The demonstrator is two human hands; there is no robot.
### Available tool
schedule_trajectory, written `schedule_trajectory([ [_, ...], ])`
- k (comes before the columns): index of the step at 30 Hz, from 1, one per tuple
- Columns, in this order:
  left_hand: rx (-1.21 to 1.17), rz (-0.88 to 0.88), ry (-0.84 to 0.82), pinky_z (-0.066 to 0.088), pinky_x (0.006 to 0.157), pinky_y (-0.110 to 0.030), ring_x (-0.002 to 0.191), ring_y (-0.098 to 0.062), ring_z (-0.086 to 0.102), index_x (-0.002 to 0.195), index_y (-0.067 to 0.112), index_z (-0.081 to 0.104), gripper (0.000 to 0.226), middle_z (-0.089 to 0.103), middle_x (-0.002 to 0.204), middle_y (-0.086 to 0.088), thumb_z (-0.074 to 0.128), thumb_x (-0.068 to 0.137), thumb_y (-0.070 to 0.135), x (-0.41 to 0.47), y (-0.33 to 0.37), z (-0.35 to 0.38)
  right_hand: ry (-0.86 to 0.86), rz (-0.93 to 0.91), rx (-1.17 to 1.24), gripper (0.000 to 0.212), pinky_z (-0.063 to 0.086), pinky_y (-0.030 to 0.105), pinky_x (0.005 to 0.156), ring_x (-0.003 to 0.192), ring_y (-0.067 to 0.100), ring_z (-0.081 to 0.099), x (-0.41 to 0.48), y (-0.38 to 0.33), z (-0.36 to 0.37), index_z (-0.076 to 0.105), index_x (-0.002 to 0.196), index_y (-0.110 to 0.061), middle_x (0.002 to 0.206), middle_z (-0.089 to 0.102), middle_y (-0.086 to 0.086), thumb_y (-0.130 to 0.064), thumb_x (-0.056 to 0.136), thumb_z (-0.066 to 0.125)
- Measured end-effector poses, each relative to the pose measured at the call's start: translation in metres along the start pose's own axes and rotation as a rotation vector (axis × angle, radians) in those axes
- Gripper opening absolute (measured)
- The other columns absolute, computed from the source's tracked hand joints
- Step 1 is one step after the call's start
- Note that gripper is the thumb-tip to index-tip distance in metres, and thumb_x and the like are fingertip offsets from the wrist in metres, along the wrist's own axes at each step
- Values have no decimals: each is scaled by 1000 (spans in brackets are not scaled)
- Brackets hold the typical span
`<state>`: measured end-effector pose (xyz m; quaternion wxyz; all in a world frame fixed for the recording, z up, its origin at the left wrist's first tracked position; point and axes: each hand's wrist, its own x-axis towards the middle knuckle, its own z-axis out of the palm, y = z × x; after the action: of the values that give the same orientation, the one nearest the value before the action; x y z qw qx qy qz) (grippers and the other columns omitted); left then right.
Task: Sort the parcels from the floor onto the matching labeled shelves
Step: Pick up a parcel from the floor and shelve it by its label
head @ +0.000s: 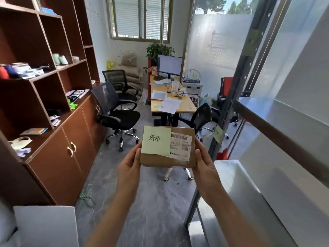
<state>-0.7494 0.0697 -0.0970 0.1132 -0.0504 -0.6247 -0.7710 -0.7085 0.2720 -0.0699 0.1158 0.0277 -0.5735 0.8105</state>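
Left hand (130,164) and right hand (204,164) clasp a small cardboard parcel (178,162) by its 9 and 3 o'clock ends, above the floor; it looks light, stiff and easy to grip there, with the rack (267,184) at 3 o'clock.

shipping label (181,145): left part under green note (155,140) | print too small | parcel (167,160): underside unseen
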Motion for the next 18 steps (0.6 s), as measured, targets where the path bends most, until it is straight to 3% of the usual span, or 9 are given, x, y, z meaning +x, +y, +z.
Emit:
schedule_trajectory([
  [3,13,13,-22,51,106,-43,122,-6,64,126,33,69,29,73,123,14,52,103,26,41,-1,-20,17,11,36,47,58,25,91,121,14,66,32,15,28,53,140,-28,131,71,-3,-29,94,45],
  [7,12,-2,-18,52,103,-35,119,-1,64,122,37,68,27,73,121,17,53,101,30,94,0,-56,51,23,25,43,53,38,103,121,18,66,74,39,74,55,137,-34,131,71,-1,-30,96,43],
  [10,22,-18,-33,51,102,-31,121,-1,63,123,36,68,30,73,123,16,54,96,36,131,-1,-82,54,58,12,41,50,44,103,121,25,64,108,56,102,53,143,-27,134,68,9,-25,105,37],
  [14,84,8,-42,51,87,-9,110,13,63,123,33,67,27,72,108,33,52,102,26,171,1,-108,75,84,9,39,54,36,93,110,19,67,141,75,128,55,141,-23,124,73,6,-18,110,34],
  [18,132,6,-51,47,82,-4,105,16,62,126,28,68,29,72,107,32,51,103,30,200,-5,-125,76,122,34,35,61,32,84,98,15,72,160,91,146,57,137,-20,114,74,6,-19,109,37],
])
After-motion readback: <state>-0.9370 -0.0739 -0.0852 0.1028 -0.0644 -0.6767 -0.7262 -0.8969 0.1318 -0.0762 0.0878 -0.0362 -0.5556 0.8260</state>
